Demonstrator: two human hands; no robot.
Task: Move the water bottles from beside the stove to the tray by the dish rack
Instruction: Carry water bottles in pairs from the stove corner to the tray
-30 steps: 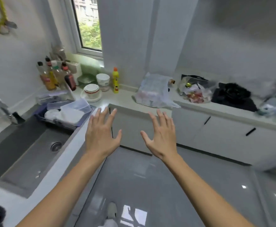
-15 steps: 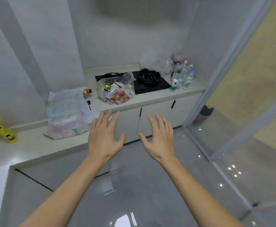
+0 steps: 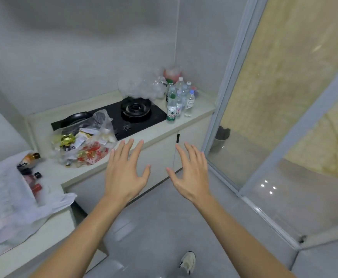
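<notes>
Several clear water bottles [image 3: 179, 99] stand upright in a cluster on the white counter, right of the black stove [image 3: 136, 112]; the nearest one carries a green label. My left hand [image 3: 125, 173] and my right hand [image 3: 190, 173] hover side by side in front of the lower cabinets, fingers spread, holding nothing. Both hands are well short of the bottles. The tray and the dish rack are out of view.
A clear bag of snack packets [image 3: 83, 144] lies on the counter left of the stove. A white bag with small bottles [image 3: 17, 187] sits on the near left counter. A sliding glass door frame [image 3: 230, 81] rises just right of the bottles. A shoe [image 3: 188, 261] shows on the grey floor.
The view has swung right from the sink and dish rack to the stove corner, and closer to it. Both hands stay raised and spread, holding nothing.
</notes>
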